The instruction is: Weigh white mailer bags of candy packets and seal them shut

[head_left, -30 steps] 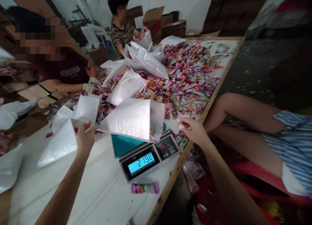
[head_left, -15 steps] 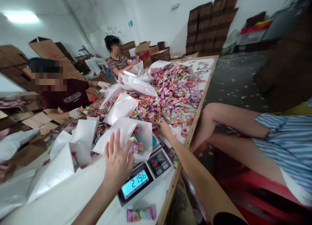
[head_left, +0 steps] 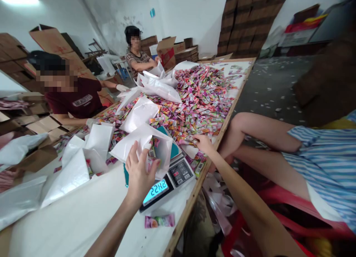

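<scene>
My left hand (head_left: 140, 170) is at the mouth of a white plastic mailer-like bag (head_left: 128, 144), fingers spread and thumb apart, the tips against the bag's edge. Small colourful fruit-printed packets (head_left: 154, 147) show inside it. The bag lies open on a digital scale (head_left: 182, 171), whose lit display reads about 224.2, partly behind my hand. To the right, my right hand (head_left: 205, 144) pinches a small pink packet (head_left: 186, 141) at the near edge of the packet pile (head_left: 200, 97). A single purple packet (head_left: 159, 221) lies before the scale.
Several more white bags (head_left: 66, 175) stand and lie on the wood-rimmed table (head_left: 213, 158). Two people (head_left: 83, 97) work across it. At the right, someone's bare legs (head_left: 261, 131) come close to the table edge. Stacked cartons (head_left: 239, 23) stand behind.
The display has gone from about 219.6 to 224.2. My right hand has shifted right along the pile's edge. My left hand remains by the bag, whose mouth has shifted slightly.
</scene>
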The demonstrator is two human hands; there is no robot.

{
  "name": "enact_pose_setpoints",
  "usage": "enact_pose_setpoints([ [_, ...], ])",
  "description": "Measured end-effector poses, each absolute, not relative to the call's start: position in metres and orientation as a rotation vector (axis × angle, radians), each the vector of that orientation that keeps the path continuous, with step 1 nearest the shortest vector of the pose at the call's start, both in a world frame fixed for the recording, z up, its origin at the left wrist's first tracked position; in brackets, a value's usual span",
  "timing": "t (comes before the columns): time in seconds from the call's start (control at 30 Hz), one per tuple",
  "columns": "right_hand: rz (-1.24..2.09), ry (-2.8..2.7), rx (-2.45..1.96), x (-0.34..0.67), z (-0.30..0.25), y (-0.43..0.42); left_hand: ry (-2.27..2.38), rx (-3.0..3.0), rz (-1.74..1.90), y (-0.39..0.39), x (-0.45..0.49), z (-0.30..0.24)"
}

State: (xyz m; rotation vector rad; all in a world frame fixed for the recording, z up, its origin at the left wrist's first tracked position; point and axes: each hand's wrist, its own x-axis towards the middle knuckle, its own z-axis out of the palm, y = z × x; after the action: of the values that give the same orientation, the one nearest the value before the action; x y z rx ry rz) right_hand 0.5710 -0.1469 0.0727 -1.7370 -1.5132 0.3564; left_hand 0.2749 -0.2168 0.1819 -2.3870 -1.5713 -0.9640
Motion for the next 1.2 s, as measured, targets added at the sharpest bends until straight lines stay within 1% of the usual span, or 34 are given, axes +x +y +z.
enact_pose_setpoints([
  [0.13, 0.313, -1.396, -1.646, 0.572, 0.104, -0.179, -1.522, -2.423, -1.023, -0.222, 0.273, 0.182],
  [0.23, 0.392, -1.270, -1.375, 0.563, 0.145, -0.221, -1.542, -2.425, -1.094, -0.227, 0.268, 0.180],
  [0.3, 0.508, -1.333, -1.154, 0.546, 0.171, -0.246, -1.558, -2.416, -1.142, -0.229, 0.265, 0.179],
  [0.37, 0.580, -1.521, -1.046, 0.519, 0.189, -0.258, -1.550, -2.407, -1.179, -0.230, 0.264, 0.177],
  [0.5, 0.500, -1.838, -1.091, 0.450, 0.190, -0.241, -1.514, -2.400, -1.216, -0.228, 0.266, 0.177],
  [0.6, 0.450, -2.085, -1.093, 0.424, 0.188, -0.224, -1.503, -2.416, -1.233, -0.231, 0.265, 0.181],
  [0.67, 0.454, -2.078, -1.080, 0.429, 0.193, -0.227, -1.495, -2.444, -1.243, -0.234, 0.259, 0.184],
  [0.73, 0.465, -1.925, -1.080, 0.451, 0.198, -0.240, -1.518, -2.447, -1.264, -0.238, 0.247, 0.186],
  [0.83, 0.499, -1.662, -1.175, 0.497, 0.184, -0.260, -1.628, -2.368, -1.307, -0.243, 0.222, 0.184],
  [0.97, 0.527, -1.427, -1.514, 0.542, 0.130, -0.272, -1.797, -2.242, -1.357, -0.248, 0.192, 0.176],
  [1.07, 0.497, -1.412, -1.664, 0.553, 0.093, -0.270, -1.917, -2.153, -1.400, -0.248, 0.183, 0.170],
  [1.2, 0.460, -1.490, -1.777, 0.549, 0.071, -0.254, -1.983, -2.107, -1.468, -0.246, 0.185, 0.169],
])
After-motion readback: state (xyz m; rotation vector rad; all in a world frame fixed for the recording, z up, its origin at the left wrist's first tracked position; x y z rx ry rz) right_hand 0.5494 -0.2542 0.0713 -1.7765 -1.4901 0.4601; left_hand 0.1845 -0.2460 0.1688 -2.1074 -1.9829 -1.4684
